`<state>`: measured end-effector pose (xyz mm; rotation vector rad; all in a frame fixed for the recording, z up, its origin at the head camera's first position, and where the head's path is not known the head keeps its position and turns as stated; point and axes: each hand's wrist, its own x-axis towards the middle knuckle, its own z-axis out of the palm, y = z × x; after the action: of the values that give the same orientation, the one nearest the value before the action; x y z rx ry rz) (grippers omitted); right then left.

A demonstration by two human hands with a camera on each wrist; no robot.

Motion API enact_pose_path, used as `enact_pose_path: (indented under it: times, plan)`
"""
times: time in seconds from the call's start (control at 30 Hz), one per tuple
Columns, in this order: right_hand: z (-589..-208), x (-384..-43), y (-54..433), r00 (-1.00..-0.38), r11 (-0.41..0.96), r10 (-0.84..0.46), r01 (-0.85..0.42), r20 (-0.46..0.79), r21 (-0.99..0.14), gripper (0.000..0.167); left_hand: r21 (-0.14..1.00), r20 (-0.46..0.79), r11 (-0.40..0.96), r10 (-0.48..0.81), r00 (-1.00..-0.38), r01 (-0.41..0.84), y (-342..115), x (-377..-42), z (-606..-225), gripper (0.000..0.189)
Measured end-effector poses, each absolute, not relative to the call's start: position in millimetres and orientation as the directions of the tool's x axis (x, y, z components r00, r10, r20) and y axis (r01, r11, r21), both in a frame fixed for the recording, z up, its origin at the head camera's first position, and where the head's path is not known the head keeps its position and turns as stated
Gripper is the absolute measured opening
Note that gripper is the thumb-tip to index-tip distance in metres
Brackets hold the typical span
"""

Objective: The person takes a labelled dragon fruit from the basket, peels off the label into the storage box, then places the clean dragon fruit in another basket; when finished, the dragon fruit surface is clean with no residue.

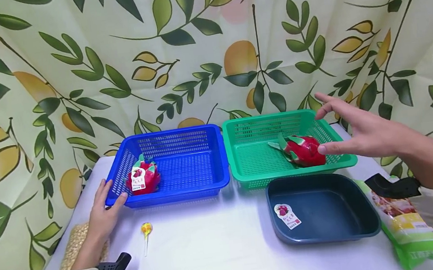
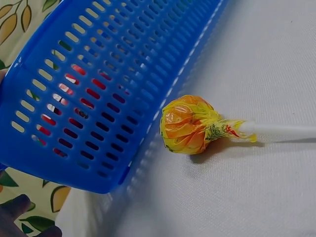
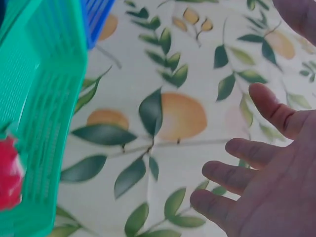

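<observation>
My left hand [image 1: 102, 215] is at the front left corner of the blue basket [image 1: 183, 195], thumb by the front rim and fingers along the left side. Inside that basket lies a red dragon fruit [image 1: 150, 178] with a white tag. A lollipop [image 2: 187, 126] in a yellow-orange wrapper lies on the cloth just in front of it. Raised over the right end of the green basket [image 1: 240, 168], my right hand [image 1: 364, 129] has its fingers spread and holds nothing. Below its thumb, a second dragon fruit [image 1: 302, 151] with green leaf tips rests in the green basket.
A dark blue tub [image 1: 325, 211] with a fruit tag stuck inside stands before the green basket. To its right lies a green printed bag [image 1: 411, 228]. Under my left forearm is a pack of pale beans or grains [image 1: 74, 247]. A leaf-patterned curtain [image 1: 199, 56] hangs behind.
</observation>
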<state>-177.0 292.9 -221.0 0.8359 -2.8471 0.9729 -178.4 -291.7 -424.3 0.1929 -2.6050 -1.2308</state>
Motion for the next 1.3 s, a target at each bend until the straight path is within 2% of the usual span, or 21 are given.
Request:
enact_pose_path:
  times: [0.17,0.23,0.63,0.8,1.03,1.3]
  plan:
    - [-220.9,-174.5,272.4,-0.842,0.639,-0.496,-0.519,0.212,-0.568,0.06,0.766,0.181,0.643,-0.226,-0.957,-0.007,-292.9,-179.1,-426.5,0.076]
    - [-221.2,-175.5,264.3,-0.827,0.617,-0.514,-0.54,0.226,-0.572,0.052,0.758,0.179,0.652,-0.227,-0.957,-0.013,-294.4,-179.7,-426.3,0.076]
    - [-227.8,-198.9,212.9,-0.759,0.504,-0.584,-0.617,0.288,-0.605,0.053,0.744,0.164,0.668,-0.188,-0.968,-0.003,-299.7,-186.5,-425.9,0.07]
    - [-229.5,-216.3,182.1,-0.752,0.464,-0.588,-0.615,0.298,-0.638,0.053,0.752,0.173,0.66,-0.191,-0.966,0.004,-300.9,-187.3,-427.3,0.07]
    - [-228.7,-242.5,132.6,-0.744,0.446,-0.615,-0.601,0.26,-0.663,0.056,0.75,0.172,0.661,-0.195,-0.966,0.0,-301.1,-186.4,-424.9,0.071]
    - [-239.6,-273.1,89.2,-0.697,0.446,-0.686,-0.63,0.209,-0.636,0.058,0.758,0.175,0.653,-0.186,-0.967,0.012,-298.1,-184.7,-424.4,0.069]
